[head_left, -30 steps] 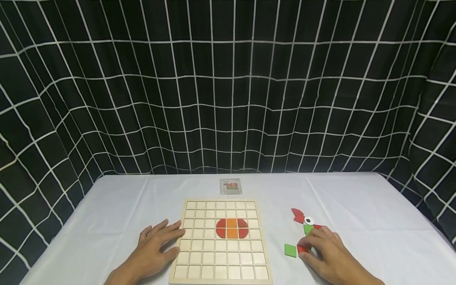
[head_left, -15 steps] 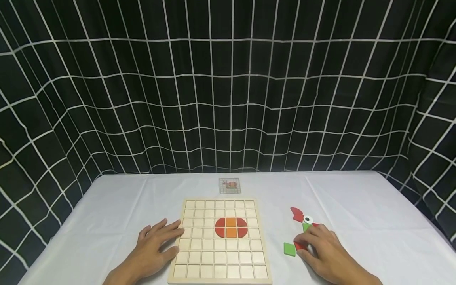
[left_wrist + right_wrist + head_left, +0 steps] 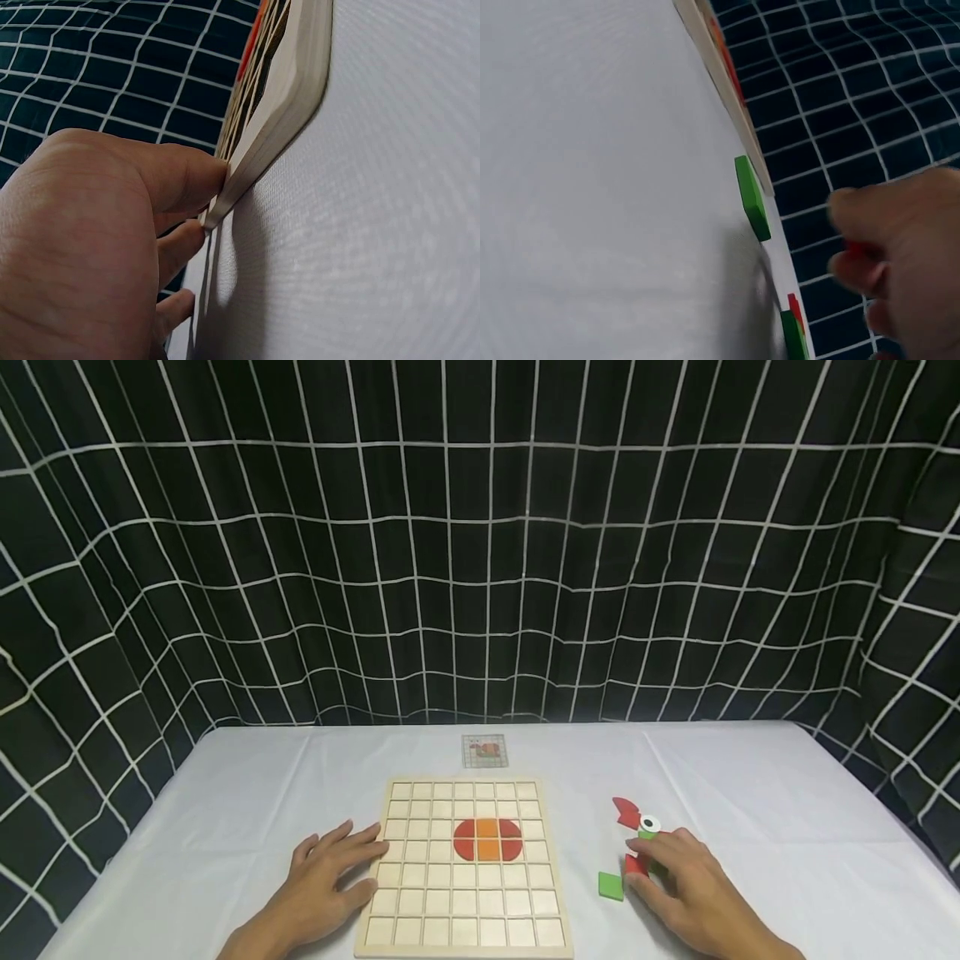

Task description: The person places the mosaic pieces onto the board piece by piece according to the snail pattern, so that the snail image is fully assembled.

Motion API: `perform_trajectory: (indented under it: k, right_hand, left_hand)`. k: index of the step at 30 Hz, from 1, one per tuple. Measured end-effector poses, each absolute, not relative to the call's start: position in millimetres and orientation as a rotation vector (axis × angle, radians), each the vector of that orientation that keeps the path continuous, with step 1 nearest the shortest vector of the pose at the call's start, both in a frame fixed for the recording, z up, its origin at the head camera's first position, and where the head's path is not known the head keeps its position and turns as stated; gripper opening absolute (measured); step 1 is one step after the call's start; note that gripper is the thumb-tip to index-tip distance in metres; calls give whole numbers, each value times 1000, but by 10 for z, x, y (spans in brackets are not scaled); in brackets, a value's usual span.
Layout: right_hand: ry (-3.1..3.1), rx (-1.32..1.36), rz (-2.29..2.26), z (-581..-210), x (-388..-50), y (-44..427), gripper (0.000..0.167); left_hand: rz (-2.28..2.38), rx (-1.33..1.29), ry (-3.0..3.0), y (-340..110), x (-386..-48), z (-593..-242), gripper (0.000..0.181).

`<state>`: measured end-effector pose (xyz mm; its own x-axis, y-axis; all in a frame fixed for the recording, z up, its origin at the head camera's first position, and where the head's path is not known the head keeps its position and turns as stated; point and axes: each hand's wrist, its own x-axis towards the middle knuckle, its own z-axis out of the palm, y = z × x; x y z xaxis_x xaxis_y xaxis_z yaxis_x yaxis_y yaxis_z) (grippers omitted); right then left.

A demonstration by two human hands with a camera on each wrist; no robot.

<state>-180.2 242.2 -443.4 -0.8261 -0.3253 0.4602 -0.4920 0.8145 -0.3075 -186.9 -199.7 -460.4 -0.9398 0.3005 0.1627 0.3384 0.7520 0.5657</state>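
My left hand [image 3: 318, 881] rests with spread, nearly straight fingers against the left edge of a wooden grid board [image 3: 438, 903]. Its thumb touches the board's side in the left wrist view. On the board sit orange square tiles [image 3: 487, 850] flanked by red rounded tiles [image 3: 464, 840]. To the board's right, my right hand [image 3: 697, 889] pinches a red tile [image 3: 636, 865] between thumb and fingers; the right wrist view is blurred there. A green square tile [image 3: 611, 886] lies just left of that hand. Other tiles are partly hidden under the fingers.
Beyond the right hand lie red tiles [image 3: 626, 812], a white eye tile [image 3: 650, 823] and a green tile [image 3: 645, 835]. A small pattern card [image 3: 484, 751] lies behind the board on the white tablecloth [image 3: 300, 793]. A black gridded curtain [image 3: 480, 568] surrounds the table.
The right thumb and index finger have spread apart, showing more of the red tile, which has turned and shifted slightly away from the person. The left hand and board stay in place.
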Motion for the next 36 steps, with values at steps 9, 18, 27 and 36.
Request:
perform_trajectory:
  k: [9, 18, 27, 36]
  right_hand:
    - [-2381, 757, 665, -4280, -1808, 2325, 33]
    - [-2207, 938, 862, -4127, -1847, 2042, 34]
    - [-2142, 988, 888, -4059, -1896, 1723, 34]
    - [-2175, 999, 961, -4041, -1941, 1421, 29]
  left_hand:
    - [-971, -511, -2891, -1985, -1856, -4616, 39]
    - [-990, -508, -2889, -1990, -1850, -4611, 39]
    - [-987, -504, -2889, -1998, -1859, -4606, 39]
    - [-975, -519, -2878, -2000, -1870, -4593, 38]
